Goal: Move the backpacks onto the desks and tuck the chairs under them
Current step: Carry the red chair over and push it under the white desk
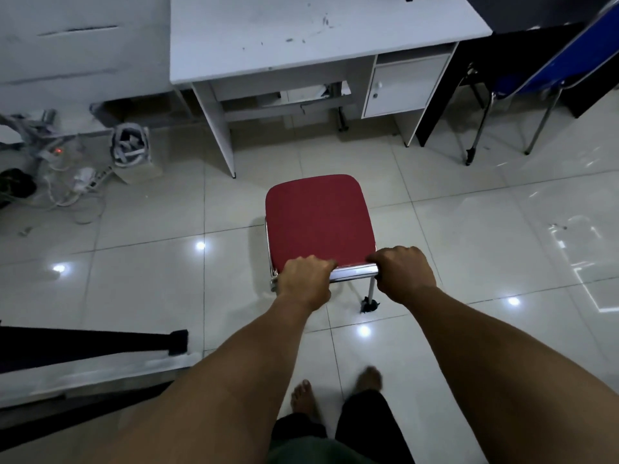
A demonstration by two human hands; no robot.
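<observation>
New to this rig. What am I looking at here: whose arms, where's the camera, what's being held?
There is no machine: a person wears one wide-angle camera on the head, looking down at their own bare arms and feet. The left hand and the right hand each close a grip on the chrome top bar of a red padded metal-frame chair. It stands on the glossy tiled floor, apart from the white desk with a cupboard ahead. The desktop shows only scuff marks. A blue folding chair stands to the right.
</observation>
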